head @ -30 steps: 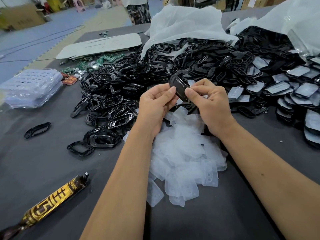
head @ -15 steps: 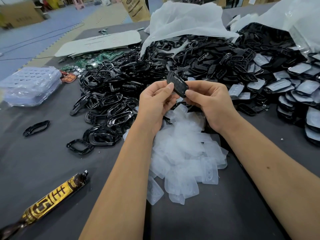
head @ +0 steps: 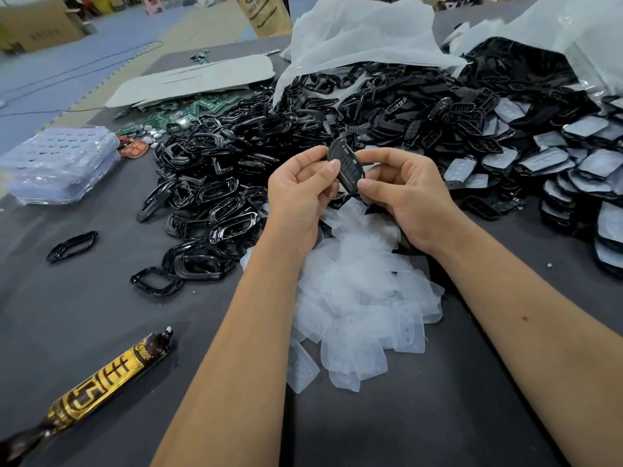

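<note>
- The dark grey desk (head: 438,416) took up nearly the whole view, and most of its far half was buried in parts.
- A broad heap of glossy black frames (head: 236,183) ran across the middle of it, from the left side to under the bags at the back.
- Two white bags (head: 354,32) lay open at the far edge, with black parts spilling out of their mouths.
- On the right lay rows of black shells with pale film on their faces (head: 590,170), overlapping one another.
- A pile of translucent pads (head: 357,298) lay between the person's forearms, touching the near edge of the black heap.
- A stack of clear trays (head: 57,163) sat at the far left, apart from the heap.
- A flat white card sheet (head: 192,79) lay behind it, with small green circuit boards (head: 188,107) scattered just in front.
- The left hand (head: 300,193) and the right hand (head: 408,193) were raised above the pads, facing each other, fingers curled.
- A gold-and-brown wrapped packet (head: 91,396) lay slantwise at the near left, alone.
- One loose black frame (head: 71,246) lay by itself left of the heap.
- The black key-fob shell (head: 345,163) stood nearly upright between the hands, off the desk. The left thumb and fingers pinched its left edge, and the right thumb and forefinger pinched its lower end.
</note>
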The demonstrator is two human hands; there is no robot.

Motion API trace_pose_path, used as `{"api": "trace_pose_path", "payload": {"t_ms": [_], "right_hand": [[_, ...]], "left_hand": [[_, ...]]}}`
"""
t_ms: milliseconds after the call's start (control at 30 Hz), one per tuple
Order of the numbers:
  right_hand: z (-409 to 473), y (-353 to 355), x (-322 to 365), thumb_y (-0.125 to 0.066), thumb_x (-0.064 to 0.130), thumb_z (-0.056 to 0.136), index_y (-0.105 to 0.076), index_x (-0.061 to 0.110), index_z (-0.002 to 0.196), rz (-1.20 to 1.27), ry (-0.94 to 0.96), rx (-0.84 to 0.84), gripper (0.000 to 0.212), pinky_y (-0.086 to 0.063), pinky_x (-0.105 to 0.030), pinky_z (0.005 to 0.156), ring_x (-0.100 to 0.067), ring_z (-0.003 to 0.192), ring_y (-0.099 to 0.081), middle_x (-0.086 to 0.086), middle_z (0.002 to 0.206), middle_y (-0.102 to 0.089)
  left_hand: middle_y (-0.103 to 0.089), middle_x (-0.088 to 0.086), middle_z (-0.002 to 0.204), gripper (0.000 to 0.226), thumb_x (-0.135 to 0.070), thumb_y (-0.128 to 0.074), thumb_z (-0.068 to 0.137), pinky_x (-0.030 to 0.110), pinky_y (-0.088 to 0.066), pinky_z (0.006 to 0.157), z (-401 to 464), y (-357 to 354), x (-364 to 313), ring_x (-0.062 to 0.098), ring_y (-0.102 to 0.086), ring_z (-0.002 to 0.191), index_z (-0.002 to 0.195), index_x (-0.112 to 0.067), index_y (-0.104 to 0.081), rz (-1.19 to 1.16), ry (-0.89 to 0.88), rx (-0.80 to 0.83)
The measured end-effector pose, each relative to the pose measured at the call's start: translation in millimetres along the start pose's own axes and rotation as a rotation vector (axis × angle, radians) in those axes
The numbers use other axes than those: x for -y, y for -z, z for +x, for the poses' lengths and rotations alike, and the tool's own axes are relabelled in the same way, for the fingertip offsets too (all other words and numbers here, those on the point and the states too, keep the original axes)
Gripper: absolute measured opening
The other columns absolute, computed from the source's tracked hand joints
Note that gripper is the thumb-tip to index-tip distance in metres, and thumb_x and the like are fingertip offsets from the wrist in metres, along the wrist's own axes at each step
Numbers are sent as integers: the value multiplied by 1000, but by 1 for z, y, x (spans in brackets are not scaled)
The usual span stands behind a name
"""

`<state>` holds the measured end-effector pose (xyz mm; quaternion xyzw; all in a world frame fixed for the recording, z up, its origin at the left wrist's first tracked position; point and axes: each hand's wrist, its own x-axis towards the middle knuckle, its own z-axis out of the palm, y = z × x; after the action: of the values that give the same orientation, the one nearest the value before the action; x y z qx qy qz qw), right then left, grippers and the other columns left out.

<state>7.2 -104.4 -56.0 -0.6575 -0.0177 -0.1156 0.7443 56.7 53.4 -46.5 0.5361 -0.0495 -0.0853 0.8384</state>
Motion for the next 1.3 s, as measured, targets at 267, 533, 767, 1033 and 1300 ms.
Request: {"api": "trace_pose_path", "payload": {"t_ms": [267, 533, 767, 1033, 1300], "right_hand": [[-1, -1, 0, -71, -13, 87, -67, 7, 121, 45, -3, 20, 40, -58, -33, 83, -24, 80, -66, -17, 89, -70], [1, -2, 3, -67, -8, 93, -61, 8, 132, 183, -90, 31, 43, -60, -34, 88, -18, 82, -70, -5, 84, -72], [0, 1, 5, -73, -2, 78, -64, 5, 127, 275, -111, -6, 51, -60, -32, 82, -24, 84, -71, -10, 88, -71], [-2, 5, 8, -73, -4, 75, -65, 3, 123, 300, -122, 1, 49, -61, -31, 80, -23, 79, -72, -11, 87, -74], [-9, 13, 15, -73, -14, 86, -75, 0, 107, -57, 96, -67, 25, -59, -29, 79, -19, 81, -73, -8, 87, -78]], "left_hand": [[-74, 11, 87, 18, 8, -67, 93, 19, -52, 60, 0, 0, -2, 10, -61, 60, 107, -2, -67, -1, 39, -32], [-74, 10, 87, 18, 7, -67, 94, 20, -51, 59, -1, 2, -5, 11, -60, 61, 107, -4, -69, 72, 11, 0], [-75, 7, 81, 16, 5, -69, 93, 20, -48, 57, 0, 4, -2, 8, -61, 58, 105, -7, -71, 161, 3, 75], [-75, 8, 81, 16, 5, -68, 93, 21, -48, 57, -4, 1, -7, 10, -59, 59, 103, -6, -72, 183, 32, 88], [-79, 8, 81, 15, 1, -79, 87, 22, -58, 66, -10, -9, -21, 16, -73, 69, 95, -11, -76, 479, -144, 97]]}}
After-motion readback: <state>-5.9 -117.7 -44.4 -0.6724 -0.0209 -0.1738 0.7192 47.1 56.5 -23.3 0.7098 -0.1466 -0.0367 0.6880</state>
